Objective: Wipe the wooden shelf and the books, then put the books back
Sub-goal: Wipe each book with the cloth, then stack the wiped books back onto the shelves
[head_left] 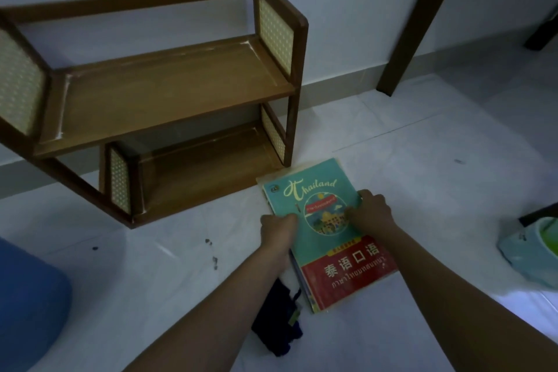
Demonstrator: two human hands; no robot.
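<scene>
A two-tier wooden shelf with cane side panels stands on the floor against the wall, both tiers bare. Just right of its base lies a stack of books, topped by a teal and red book titled "Thailand". My left hand grips the stack's left edge. My right hand holds its right edge, fingers curled over the cover. A dark blue cloth lies crumpled on the floor under my left forearm, beside the stack's near corner.
White tiled floor all around. A dark wooden table leg stands at the back right. A blue cushion sits at the left edge, and a light green and blue object at the right edge.
</scene>
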